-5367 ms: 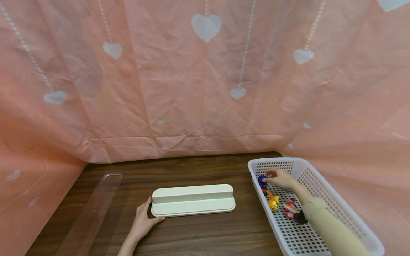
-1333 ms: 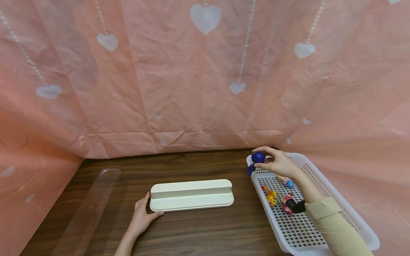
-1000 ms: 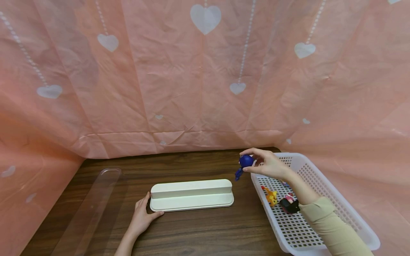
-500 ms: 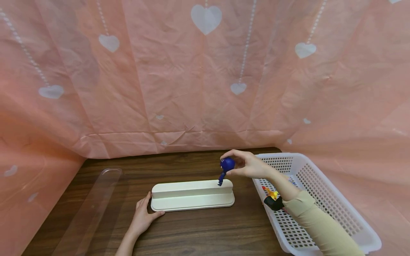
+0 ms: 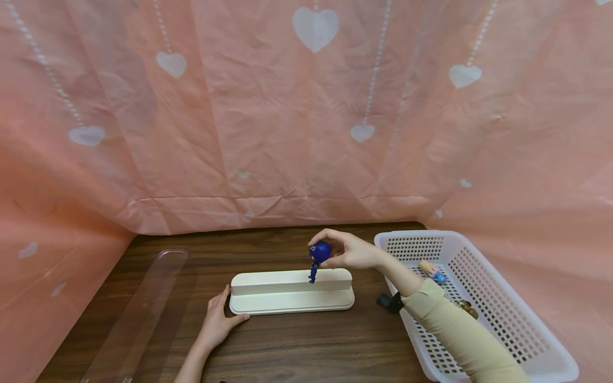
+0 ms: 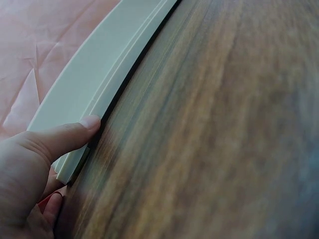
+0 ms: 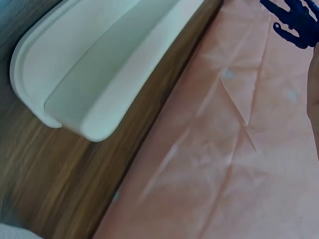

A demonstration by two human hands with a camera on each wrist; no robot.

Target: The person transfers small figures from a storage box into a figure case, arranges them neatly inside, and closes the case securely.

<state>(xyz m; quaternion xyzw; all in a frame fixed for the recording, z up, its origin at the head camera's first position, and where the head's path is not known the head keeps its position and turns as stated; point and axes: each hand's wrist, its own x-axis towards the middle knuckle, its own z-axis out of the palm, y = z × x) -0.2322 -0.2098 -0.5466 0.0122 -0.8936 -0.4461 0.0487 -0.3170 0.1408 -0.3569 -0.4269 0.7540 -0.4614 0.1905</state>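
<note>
A cream two-step display stand [image 5: 292, 302] lies on the wooden table. My left hand [image 5: 214, 323] holds its left end, the thumb on the front edge and the other fingers round the end, as the left wrist view also shows. Above the stand's right half, my right hand [image 5: 353, 252] pinches a small dark blue toy figurine [image 5: 322, 251] by its round head. The figurine hangs upright, legs down, and its feet overlap the raised back step in the head view. Only its blue limbs [image 7: 297, 22] show at the top corner of the right wrist view.
A white perforated basket [image 5: 481, 276] stands at the right, under my right forearm. Inside are a blond figurine in blue [image 5: 432, 271] and a small brown toy [image 5: 468, 308]. A long clear plastic cover [image 5: 143, 308] lies at the left. A pink curtain [image 5: 306, 159] hangs behind.
My right hand has lifted the blue figurine out of the basket and carried it left, over the stand. My left hand has stayed at the stand's left end.
</note>
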